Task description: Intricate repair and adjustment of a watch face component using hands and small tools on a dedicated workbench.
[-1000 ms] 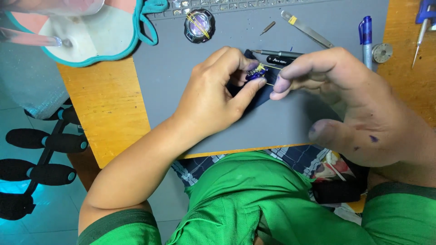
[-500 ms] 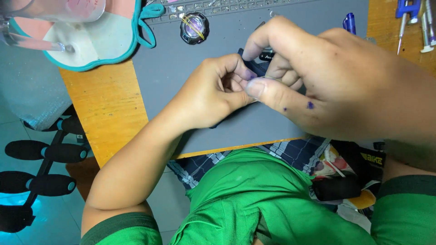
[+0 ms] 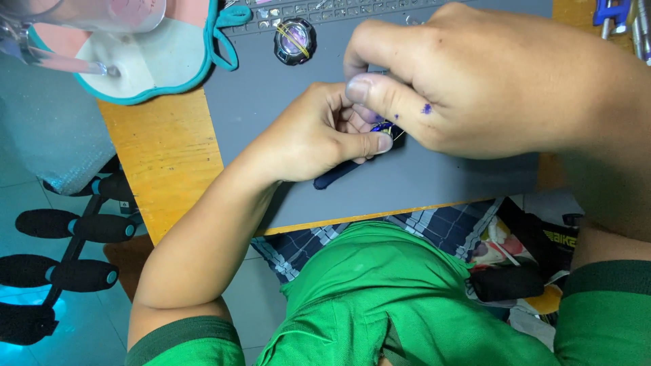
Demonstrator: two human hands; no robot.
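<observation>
right hand [image 3: 475,81] now lower over left hand [image 3: 319,135], both hands pinching small blue part [image 3: 383,127]

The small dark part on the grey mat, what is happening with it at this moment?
A person in a green shirt works on a small dark part over a grey mat on a wooden table. The left hand pins the part down with thumb and fingers. The right hand pinches at its upper end, where a bit of blue and yellow shows. What the fingertips grip is too hidden to tell. A round dark piece lies further up the mat.
</observation>
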